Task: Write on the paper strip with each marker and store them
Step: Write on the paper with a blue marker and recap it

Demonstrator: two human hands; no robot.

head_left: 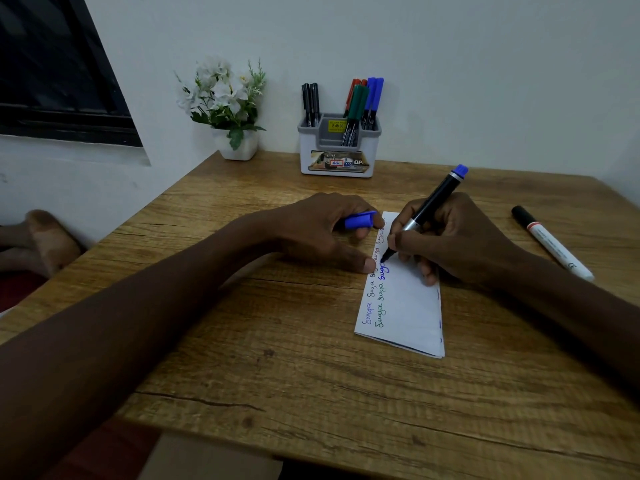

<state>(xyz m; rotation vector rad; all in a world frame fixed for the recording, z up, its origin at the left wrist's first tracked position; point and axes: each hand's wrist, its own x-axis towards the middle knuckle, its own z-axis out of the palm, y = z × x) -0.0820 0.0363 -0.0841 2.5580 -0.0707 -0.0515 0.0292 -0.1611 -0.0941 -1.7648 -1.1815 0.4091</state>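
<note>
1. Head view: your left hand point(311, 233) curls round the blue cap point(360, 220), thumb pinning the flimsy paper strip point(405, 306) on the table point(277, 358).
2. Your right hand point(460, 240) pinches the light, stiff blue marker point(436, 199) low down, tip seemingly on paper.

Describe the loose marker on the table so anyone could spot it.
On the wooden table, look right of the paper strip and the right hand. The marker lies flat there, untouched: white barrel, black cap, while the others stand in the holder or are being held.
</note>
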